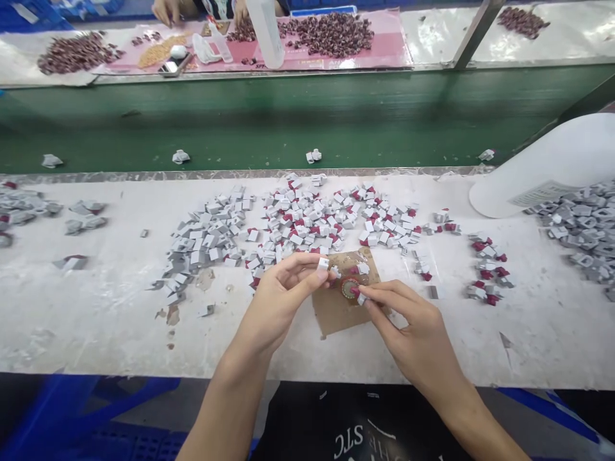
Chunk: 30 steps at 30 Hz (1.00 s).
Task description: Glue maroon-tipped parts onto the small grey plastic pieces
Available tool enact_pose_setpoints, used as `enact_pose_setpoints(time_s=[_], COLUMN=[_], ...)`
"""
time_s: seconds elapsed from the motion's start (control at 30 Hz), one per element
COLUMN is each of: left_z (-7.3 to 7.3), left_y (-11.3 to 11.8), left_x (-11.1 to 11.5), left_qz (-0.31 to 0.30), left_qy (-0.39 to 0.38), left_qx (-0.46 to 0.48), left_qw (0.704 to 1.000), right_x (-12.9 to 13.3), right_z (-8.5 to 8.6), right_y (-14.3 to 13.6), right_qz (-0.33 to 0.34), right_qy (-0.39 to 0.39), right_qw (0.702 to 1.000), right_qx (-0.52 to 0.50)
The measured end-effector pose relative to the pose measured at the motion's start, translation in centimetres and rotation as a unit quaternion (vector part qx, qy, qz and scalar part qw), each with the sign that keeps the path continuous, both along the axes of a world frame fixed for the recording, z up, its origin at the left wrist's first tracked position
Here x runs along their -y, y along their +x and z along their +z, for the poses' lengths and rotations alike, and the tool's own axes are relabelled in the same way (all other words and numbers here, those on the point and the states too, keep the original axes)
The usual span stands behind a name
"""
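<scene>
Black lettered shirt [355, 422]: near side of cardboard square [331, 320]. Left hand [286, 288]: at the cardboard's left edge, thumb and fingers pinching a white piece [323, 264]. Right hand [410, 323]: at its right edge, fingertips closed on a maroon-and-white piece [361, 299] by the round item [349, 287], seemingly for fine control. Heaped pieces [211, 234]: bench [134, 339] beyond cardboard, presumably for easy reach.

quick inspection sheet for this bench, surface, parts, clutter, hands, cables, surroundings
Surface: whitish tabletop, marked by brown stains.
Parts: pale grey pile beside mixed red-and-grey pile; cardboard bearing small round item.
Clutter: large white bottle at right.
Hands: left hand pinches pale piece; right hand pinches red-and-grey piece by the round item, contact unclear.
Cables: nothing seen.
Surroundings: green strip behind; another person's hand at far table.
</scene>
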State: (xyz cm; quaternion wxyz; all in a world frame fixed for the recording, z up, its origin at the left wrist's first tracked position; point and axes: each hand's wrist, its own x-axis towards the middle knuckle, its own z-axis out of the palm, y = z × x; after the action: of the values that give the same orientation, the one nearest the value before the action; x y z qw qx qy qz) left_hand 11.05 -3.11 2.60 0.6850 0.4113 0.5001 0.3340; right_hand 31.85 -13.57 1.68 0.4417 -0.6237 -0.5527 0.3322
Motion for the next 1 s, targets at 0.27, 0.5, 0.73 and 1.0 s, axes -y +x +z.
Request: enact_pose_setpoints(time_s=[0.27,0.5,0.73,1.0], left_z=[0.1,0.4,0.8,1.2], left_y=[0.4,1.5,3.5,4.0], left_x=[0.2,0.7,1.4,1.4], left_qz=[-0.021,-0.056,-0.1,-0.104], left_qy=[0.061,0.047,0.028,0.024], left_qx=[-0.058,-0.008,0.059,0.039], left_qw=[0.996,0.997,0.993,0.994], right_x=[-0.2,-0.1,-0.9,-0.7], right_z=[0.1,0.9,0.4,0.4], right_y=[-0.4,1.0,1.7,1.4], right_qz=[0.006,-0.056,-0.073,-0.079], right_qy=[0.037,-0.04,-0.063,-0.053], right_qw=[0.999,0.983,0.937,0.946], right_qx=[0.032,-0.168,-0.335,-0.309])
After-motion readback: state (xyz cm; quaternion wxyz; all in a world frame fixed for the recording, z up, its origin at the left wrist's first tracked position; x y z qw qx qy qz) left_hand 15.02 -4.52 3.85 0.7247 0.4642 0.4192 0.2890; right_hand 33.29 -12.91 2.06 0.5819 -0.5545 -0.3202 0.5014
